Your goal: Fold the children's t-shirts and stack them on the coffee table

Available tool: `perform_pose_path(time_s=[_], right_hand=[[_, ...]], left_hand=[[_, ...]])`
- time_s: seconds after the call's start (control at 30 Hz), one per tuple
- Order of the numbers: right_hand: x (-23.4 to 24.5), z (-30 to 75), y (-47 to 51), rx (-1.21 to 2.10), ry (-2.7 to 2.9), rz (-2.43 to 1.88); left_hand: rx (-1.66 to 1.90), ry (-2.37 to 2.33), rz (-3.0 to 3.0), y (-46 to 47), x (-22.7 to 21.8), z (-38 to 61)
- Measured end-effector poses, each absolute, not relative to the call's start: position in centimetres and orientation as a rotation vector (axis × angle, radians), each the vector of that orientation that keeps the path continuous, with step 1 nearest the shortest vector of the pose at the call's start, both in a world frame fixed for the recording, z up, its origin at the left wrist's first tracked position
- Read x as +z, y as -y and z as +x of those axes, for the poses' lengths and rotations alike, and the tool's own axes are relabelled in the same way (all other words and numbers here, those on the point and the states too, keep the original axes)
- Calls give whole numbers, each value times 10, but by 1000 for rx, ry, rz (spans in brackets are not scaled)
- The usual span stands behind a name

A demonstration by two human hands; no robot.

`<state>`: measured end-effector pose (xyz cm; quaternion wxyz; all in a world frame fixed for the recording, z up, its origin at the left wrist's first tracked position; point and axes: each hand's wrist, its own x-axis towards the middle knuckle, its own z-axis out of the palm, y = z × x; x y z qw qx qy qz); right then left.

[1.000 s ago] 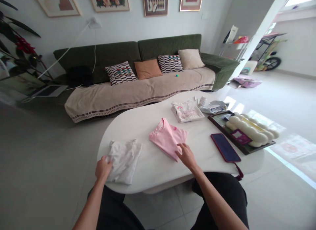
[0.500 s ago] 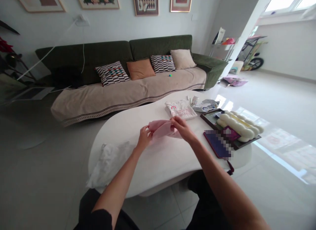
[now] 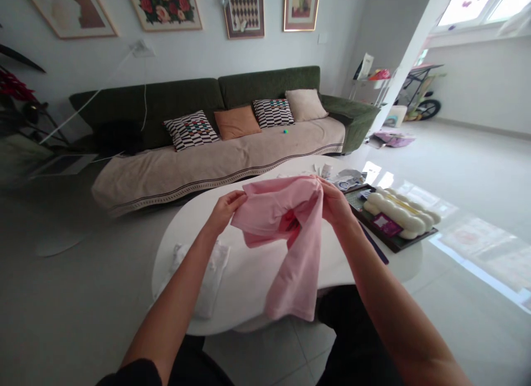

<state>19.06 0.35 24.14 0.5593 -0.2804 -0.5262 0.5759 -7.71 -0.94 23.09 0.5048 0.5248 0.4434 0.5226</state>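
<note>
A pink T-shirt [image 3: 290, 253] hangs in the air above the white oval table [image 3: 244, 283], partly unfolded, with its lower part dangling toward the table's near edge. My left hand [image 3: 224, 209] pinches the cloth at the shirt's left side, and my right hand [image 3: 336, 203] grips its upper right edge. Below my left forearm, a crumpled white garment [image 3: 207, 278] lies on the tabletop, touched by neither hand. The shirt hides most of a folded white printed shirt [image 3: 296, 175] at the table's far side.
Crumpled papers [image 3: 346, 180] lie at the far end of the table. A dark tray [image 3: 398, 243] holds a puffy white object [image 3: 398, 214], and a dark phone [image 3: 375, 249] shows beside it. Behind the table stands a green sofa [image 3: 265, 93] with cushions.
The pink shirt, bunched between my hands on the table a moment ago and folded flat before that, is now lifted and hanging open. My hands have risen and moved apart.
</note>
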Motion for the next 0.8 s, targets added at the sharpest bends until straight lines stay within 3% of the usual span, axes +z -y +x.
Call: perform_pose_path(time_s=[0.17, 0.27, 0.4, 0.57, 0.7, 0.8], right_hand=[[225, 182, 4, 1045, 1629, -1008], [226, 142, 23, 977, 1873, -924], [223, 108, 32, 892, 1761, -994], [223, 125, 14, 937, 1481, -971], [240, 141, 12, 963, 1461, -918], [259, 161, 17, 1100, 1457, -873]], left_hand=[[1269, -1052, 1267, 26, 268, -70], [1195, -1014, 1340, 30, 267, -40], [1170, -1001, 1589, 35, 255, -27], [1240, -1455, 1954, 66, 200, -46], [1165, -1616, 1821, 95, 133, -55], [1239, -1846, 1694, 99, 116, -78]])
